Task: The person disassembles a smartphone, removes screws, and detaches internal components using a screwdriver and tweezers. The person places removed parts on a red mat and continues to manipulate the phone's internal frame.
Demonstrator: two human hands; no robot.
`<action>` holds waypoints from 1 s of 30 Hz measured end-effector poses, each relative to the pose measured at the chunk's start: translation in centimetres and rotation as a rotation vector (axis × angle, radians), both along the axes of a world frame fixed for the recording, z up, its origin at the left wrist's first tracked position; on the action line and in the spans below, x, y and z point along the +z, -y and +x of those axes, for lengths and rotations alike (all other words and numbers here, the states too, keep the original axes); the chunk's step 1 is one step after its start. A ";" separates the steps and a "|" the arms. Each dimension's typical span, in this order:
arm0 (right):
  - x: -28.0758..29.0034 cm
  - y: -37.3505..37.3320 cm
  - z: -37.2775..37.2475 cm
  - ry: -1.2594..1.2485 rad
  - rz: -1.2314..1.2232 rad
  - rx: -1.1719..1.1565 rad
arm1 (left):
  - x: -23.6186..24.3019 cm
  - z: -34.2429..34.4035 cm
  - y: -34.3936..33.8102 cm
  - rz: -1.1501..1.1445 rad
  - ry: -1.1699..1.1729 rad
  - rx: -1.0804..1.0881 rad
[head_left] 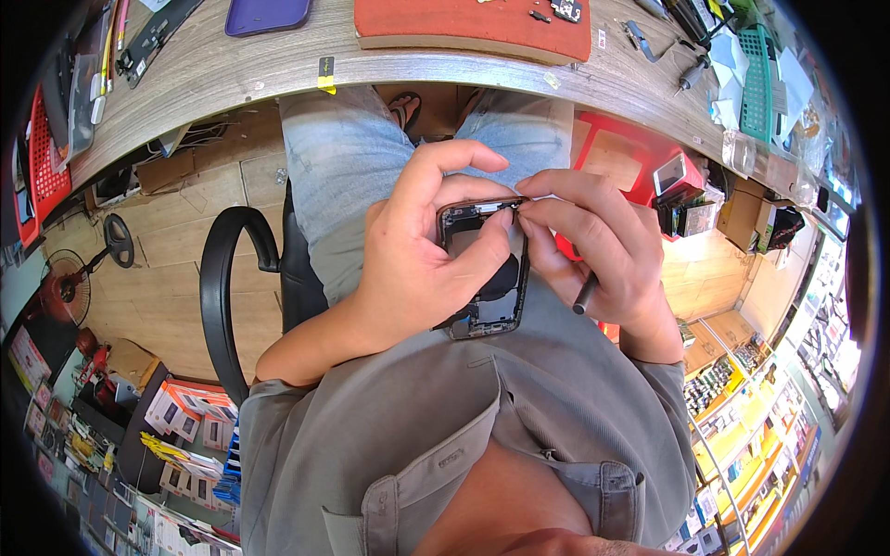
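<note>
An opened smartphone housing [503, 310], dark-framed with its inner parts bare, is held above my lap and close to my chest. My left hand [413, 236] is closed around it from the left, its thumb lying across the inside near the top edge. At the top right corner, my right hand [598, 227] has its thumb and index fingertips pinched against the frame. Whatever is between those fingertips is too small to make out. From beneath the right hand's curled fingers sticks out the end of a dark, round, stick-like tool [584, 295]; its other end is hidden.
Ahead is a wooden desk [519, 74] with an orange-red pad [464, 28] bearing small parts, and a purple tray [267, 14]. Tools and a teal basket [756, 83] crowd its right. A black chair armrest [222, 278] is left; a red stool [630, 153] stands right below the desk.
</note>
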State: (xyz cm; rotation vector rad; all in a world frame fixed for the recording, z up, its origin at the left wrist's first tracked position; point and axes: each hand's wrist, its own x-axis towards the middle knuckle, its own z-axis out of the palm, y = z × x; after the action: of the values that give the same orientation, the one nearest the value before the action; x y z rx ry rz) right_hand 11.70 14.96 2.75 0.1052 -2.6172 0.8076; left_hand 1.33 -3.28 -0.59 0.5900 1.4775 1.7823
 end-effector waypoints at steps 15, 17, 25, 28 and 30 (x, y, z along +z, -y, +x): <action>0.5 -0.2 -0.6 0.036 0.059 0.016 | -0.1 0.1 0.0 -0.027 -0.083 -0.009; 0.6 -0.3 -0.7 0.045 0.062 0.027 | -0.2 0.1 0.0 -0.026 -0.106 -0.004; 1.1 -0.5 -1.1 0.070 0.057 0.043 | 0.0 0.1 -0.1 -0.027 -0.101 0.005; 0.9 -0.5 -1.0 0.056 0.062 0.047 | 0.1 0.1 -0.1 -0.036 -0.088 0.002; 1.0 -0.4 -0.9 0.066 0.072 0.048 | 0.1 0.0 -0.1 -0.033 -0.092 -0.001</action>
State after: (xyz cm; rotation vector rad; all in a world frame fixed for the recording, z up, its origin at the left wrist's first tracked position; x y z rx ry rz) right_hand 10.78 15.41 3.76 0.1642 -2.7163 0.7455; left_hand 1.38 -3.19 -0.49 0.6636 1.5648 1.7468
